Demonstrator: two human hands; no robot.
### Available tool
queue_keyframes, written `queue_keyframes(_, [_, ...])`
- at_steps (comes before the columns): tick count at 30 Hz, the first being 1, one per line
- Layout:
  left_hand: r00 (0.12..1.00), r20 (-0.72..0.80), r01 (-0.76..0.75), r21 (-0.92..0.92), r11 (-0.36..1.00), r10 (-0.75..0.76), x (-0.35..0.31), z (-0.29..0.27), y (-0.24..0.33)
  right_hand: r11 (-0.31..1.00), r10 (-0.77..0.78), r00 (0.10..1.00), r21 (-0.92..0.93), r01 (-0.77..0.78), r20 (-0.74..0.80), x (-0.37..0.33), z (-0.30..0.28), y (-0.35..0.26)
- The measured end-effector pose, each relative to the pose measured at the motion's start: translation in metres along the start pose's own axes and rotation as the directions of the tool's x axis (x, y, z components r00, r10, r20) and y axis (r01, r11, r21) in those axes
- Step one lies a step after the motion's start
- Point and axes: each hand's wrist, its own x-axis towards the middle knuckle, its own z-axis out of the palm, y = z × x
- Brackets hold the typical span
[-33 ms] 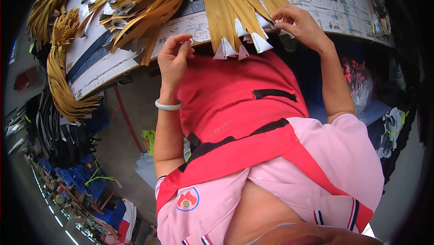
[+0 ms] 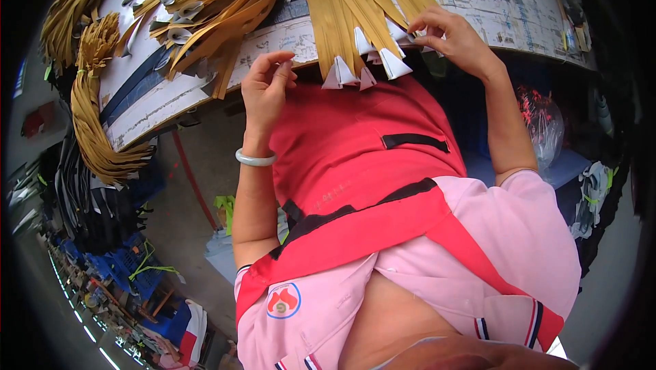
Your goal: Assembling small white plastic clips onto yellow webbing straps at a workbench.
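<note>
Left hand (image 2: 266, 90): raised just past the near edge of the table, to the left of the fanned strips and apart from them; with fingers curled in toward the thumb, hard to tell whether gripping anything small.
Right hand (image 2: 437, 32): bent over the table edge, with thumb and forefinger drawn close together beside the white ends; cannot tell whether pinching one or only touching.
Tan strips (image 2: 335, 15): fanned from the top toward the near edge, between and above both hands, with lower ends jutting past the edge.
White ends (image 2: 394, 66): folded to points at the strip tips, hanging over the front of a red apron (image 2: 355, 120).
Loose pile (image 2: 229, 4): heaped on the table to the left, tan like the fan, with grey curled ends.
Tied bundle (image 2: 89, 79): draped over the left end of the table, fanning out below.
Table (image 2: 533, 21): white and scuffed, crossed by dark bands.
Clear bag (image 2: 550, 138): standing below the table to the right, with red, stringy pieces showing at the upper part.
Blue crates (image 2: 126, 264): on the floor side at lower left, with a bright green tie (image 2: 147, 267) trailing across; too cluttered to tell the contents.
Dark strips (image 2: 85, 189): hanging above the crates.
</note>
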Motion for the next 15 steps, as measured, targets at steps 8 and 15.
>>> queue_keyframes(8, [0.986, 0.152, -0.083, 0.11, 0.99, 0.065, -0.006, 0.038, 0.006, 0.997, 0.023, 0.999, -0.075, -0.021, 0.031, -0.014, 0.015, -0.036])
queue_keyframes(15, [0.911, 0.357, -0.305, 0.252, 0.919, 0.204, -0.011, 0.067, 0.022, 0.995, 0.089, 0.994, 0.044, -0.092, 0.061, -0.036, 0.043, -0.027])
